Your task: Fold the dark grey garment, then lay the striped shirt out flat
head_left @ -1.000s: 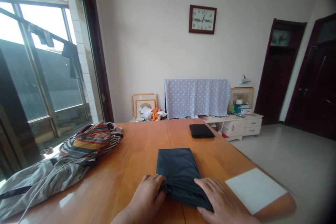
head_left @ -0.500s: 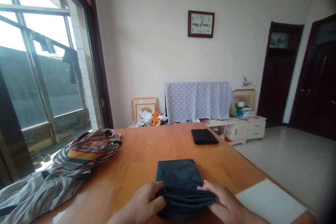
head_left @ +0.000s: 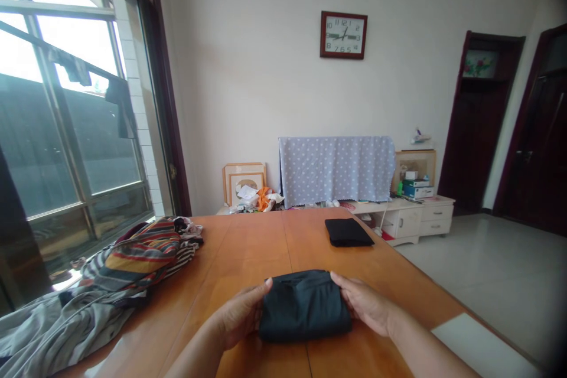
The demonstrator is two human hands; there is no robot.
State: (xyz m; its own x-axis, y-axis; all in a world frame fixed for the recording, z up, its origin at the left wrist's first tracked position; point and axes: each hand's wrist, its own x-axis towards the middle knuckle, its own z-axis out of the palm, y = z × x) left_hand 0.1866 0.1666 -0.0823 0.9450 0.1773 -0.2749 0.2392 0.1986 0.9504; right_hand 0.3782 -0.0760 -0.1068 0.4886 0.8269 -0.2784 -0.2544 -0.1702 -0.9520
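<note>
A dark grey folded garment (head_left: 305,306) lies on the orange wooden table (head_left: 248,251) right in front of me. My left hand (head_left: 239,313) holds its left side, fingers curled round the folded edge. My right hand (head_left: 365,304) grips the right side the same way, thumb on top. The cloth is folded into a compact rectangle between both hands. A second folded black garment (head_left: 348,231) lies farther back on the table, to the right.
A pile of unfolded clothes, striped (head_left: 142,251) and grey (head_left: 57,325), covers the table's left side by the window. A white board (head_left: 478,345) lies at the near right corner. A low cabinet (head_left: 411,221) with a dotted cloth stands against the far wall.
The near half of the dark grey garment has been folded forward over the far half, making it shorter. Both hands moved from the near edge to the cloth's two sides.
</note>
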